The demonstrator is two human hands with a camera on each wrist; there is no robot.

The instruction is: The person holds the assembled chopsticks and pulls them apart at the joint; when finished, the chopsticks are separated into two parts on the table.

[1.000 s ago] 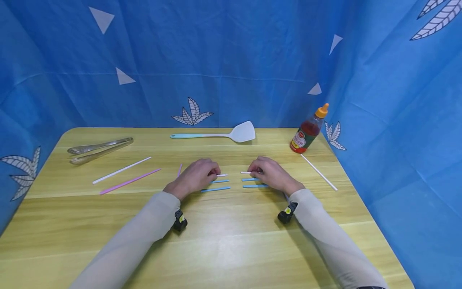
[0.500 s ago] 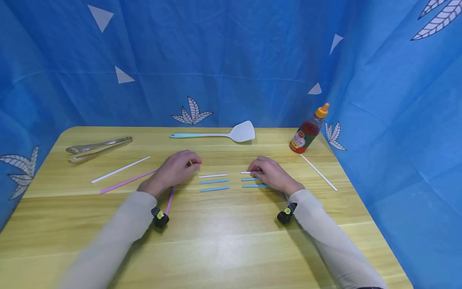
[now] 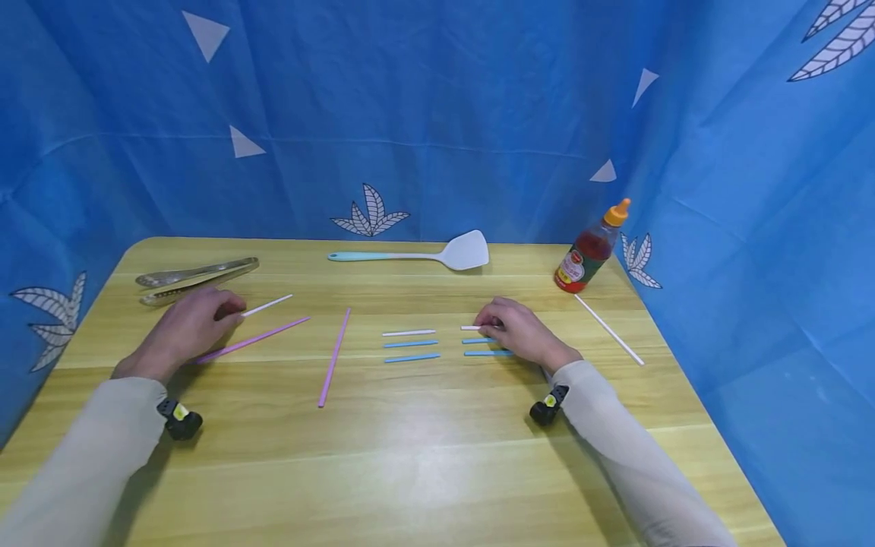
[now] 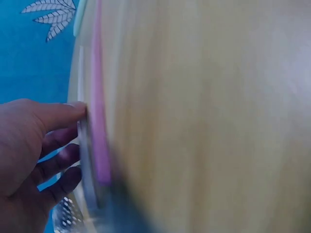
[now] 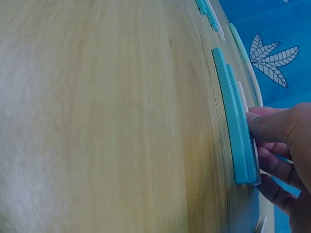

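Note:
My left hand (image 3: 194,323) is at the far left, its thumb and fingertips pinching a long white straw (image 3: 270,305) that lies on the table. In the left wrist view a pink straw (image 4: 98,97) runs close beside that thumb. My right hand (image 3: 516,330) pinches a short white straw (image 3: 469,327), whose right part the fingers hide. Two short blue straws (image 5: 229,114) lie just in front of it. Left of them are another short white straw (image 3: 408,333) and two short blue straws (image 3: 412,357), side by side.
Metal tongs (image 3: 205,275) lie behind my left hand. A white spatula (image 3: 465,251) with a pale blue handle lies at the back. A red sauce bottle (image 3: 584,258) stands at the back right, near a long white straw (image 3: 608,329). Another pink straw (image 3: 334,357) lies left of centre.
My left hand has let go of the left short white straw and moved far left to the long white one. My right hand stays at its short white straw.

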